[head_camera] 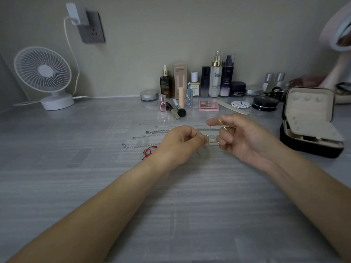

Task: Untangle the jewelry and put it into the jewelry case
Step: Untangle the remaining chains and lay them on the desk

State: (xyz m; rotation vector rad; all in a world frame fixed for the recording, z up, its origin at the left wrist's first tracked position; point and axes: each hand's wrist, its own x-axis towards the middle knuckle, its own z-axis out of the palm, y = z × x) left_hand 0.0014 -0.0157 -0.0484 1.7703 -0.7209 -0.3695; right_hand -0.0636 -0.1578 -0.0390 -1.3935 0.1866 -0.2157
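My left hand (180, 144) pinches gold chain (207, 139), fingers (213, 122) of my right hand (245, 138) hook its other part: untangling unfinished. Silver chains (155, 131) lie straight on worktop (76, 149). Jewelry case (303, 149) open at right, I see nothing inside yet.

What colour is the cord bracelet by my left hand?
Red; the cord bracelet shows best in the head view.

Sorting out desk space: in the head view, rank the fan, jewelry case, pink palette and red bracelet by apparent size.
Fan and jewelry case: about alike, and the case sits nearer, so not ranked.
Then pink palette.
Then red bracelet, though it is partly hidden, so unsure.
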